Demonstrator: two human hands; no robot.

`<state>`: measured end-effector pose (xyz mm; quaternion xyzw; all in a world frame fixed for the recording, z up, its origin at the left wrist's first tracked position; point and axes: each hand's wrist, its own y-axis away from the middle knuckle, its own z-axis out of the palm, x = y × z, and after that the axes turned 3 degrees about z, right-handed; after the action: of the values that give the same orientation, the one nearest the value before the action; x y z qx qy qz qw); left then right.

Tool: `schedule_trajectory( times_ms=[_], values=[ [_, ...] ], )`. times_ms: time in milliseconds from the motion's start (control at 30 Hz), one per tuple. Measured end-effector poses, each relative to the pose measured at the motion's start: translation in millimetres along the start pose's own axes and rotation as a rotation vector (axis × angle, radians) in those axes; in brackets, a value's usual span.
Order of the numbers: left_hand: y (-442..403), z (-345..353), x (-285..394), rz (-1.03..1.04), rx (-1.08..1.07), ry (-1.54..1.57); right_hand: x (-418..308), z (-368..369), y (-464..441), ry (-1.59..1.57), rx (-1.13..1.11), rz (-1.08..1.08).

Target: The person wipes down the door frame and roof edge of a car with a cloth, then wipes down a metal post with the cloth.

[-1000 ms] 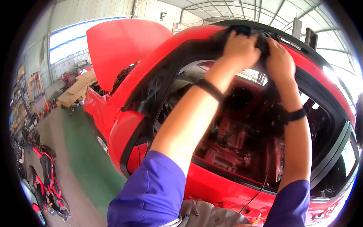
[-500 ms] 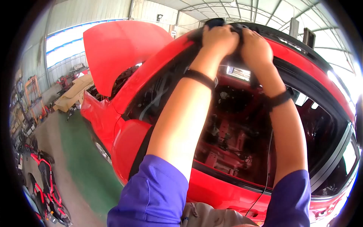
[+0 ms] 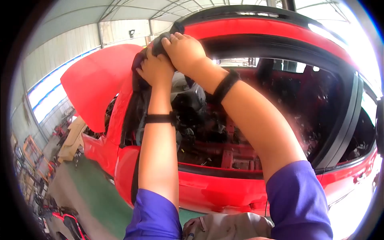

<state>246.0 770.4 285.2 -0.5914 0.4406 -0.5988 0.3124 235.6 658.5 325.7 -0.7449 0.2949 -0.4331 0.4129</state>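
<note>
Both of my arms reach up to the front upper corner of the door frame on a red car [image 3: 224,192]. A bunched dark cloth [image 3: 162,44] lies over the frame there. My left hand [image 3: 158,70] grips the cloth from below, its thumb out to the side and fingers partly spread. Just above and to the right, my right hand [image 3: 185,53] is bent over the same cloth, fingertips pressed on it. The two hands touch or nearly touch. What lies under the cloth is hidden.
The red hood [image 3: 102,86] stands raised at the left. Below it juts a red side mirror [image 3: 127,168]. The window opening shows a stripped interior with bare red metal [image 3: 236,160]. Cardboard [image 3: 74,138] and red-framed equipment [image 3: 68,218] stand on the floor at the left.
My view has turned, and both hands with the dark cloth have moved forward along the roof edge toward the windshield pillar. My left hand's fingers are now more spread.
</note>
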Motion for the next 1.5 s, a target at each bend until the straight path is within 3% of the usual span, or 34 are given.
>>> schedule_trajectory(
  times_ms=[267,533,800,900,1000,1033,1133,1200,1267,1300,1400,1500],
  values=[
    [46.2,2.4,103.8,0.158,-0.059,0.050,83.8,-59.2,57.6,0.101,0.127,0.010],
    [95.3,12.8,244.5,0.539,0.025,0.138,208.2,-137.7,132.2,0.301,0.220,0.130],
    [140.1,29.6,359.8,0.726,0.192,0.258,291.3,-210.1,198.2,0.413,0.075,0.283],
    [152.7,29.6,391.5,0.717,0.173,0.237,307.3,-231.2,208.8,0.393,0.006,0.327],
    [160.3,19.3,413.8,0.719,0.009,0.231,313.8,-252.2,211.6,0.407,-0.098,0.412],
    [163.4,21.6,421.1,0.754,0.118,0.259,319.1,-256.6,214.8,0.422,-0.118,0.419],
    [175.3,15.6,441.9,0.836,-0.043,0.356,327.2,-289.4,232.3,0.383,-0.252,0.557],
    [187.7,8.7,455.3,0.899,-0.127,0.650,327.2,-325.7,256.3,0.293,-0.364,0.699],
    [215.3,-35.6,478.0,0.757,-0.470,0.897,315.1,-368.7,300.7,0.232,-0.223,0.780],
    [229.4,-48.6,484.1,0.832,-0.434,0.997,310.5,-382.6,325.3,0.243,-0.136,0.795],
    [273.4,-106.5,496.3,0.911,-0.626,1.083,264.6,-439.6,392.6,0.105,0.188,0.925],
    [324.7,-164.4,492.6,1.009,-0.793,1.174,206.8,-485.3,461.3,0.280,0.325,1.061]
  ],
)
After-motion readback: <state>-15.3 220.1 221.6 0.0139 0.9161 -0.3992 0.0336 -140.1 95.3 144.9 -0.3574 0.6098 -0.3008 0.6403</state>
